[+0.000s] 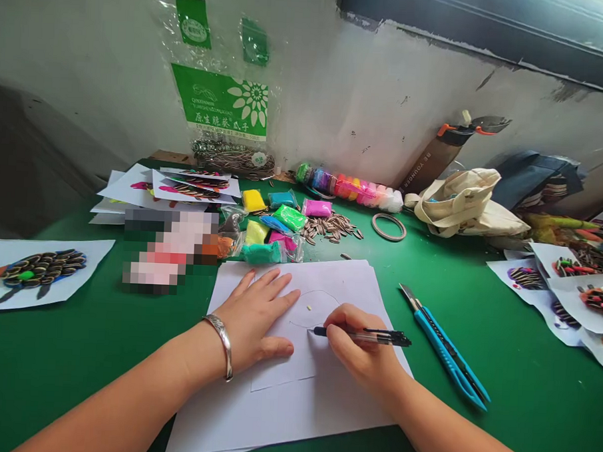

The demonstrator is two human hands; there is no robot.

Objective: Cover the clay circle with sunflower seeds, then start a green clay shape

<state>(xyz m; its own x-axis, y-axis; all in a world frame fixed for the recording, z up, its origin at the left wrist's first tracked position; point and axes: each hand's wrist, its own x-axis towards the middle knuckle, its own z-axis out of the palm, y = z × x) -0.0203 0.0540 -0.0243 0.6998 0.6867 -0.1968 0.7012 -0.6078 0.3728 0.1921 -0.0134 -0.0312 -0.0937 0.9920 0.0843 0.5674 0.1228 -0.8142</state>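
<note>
A black pen [361, 334] is gripped in my right hand [363, 348], its tip touching a small white sheet [279, 378]. Part of a drawn circle shows on that sheet, with a tiny pale speck [308, 307] inside it. My left hand [257, 317] lies flat with fingers spread, pressing on the paper, a silver bangle around its wrist. Under both hands is a stack of larger white paper [223, 422]. To the right of the paper lies a blue utility knife [446, 352] with its blade out.
Beyond the paper are bagged coloured clay [289, 219], loose sunflower seeds [334, 227], a tape roll [389, 227] and a seed bag [226, 109]. Seed pictures lie left [44, 271] and right [559, 284]. A cream cloth bag [467, 203] sits at the back right.
</note>
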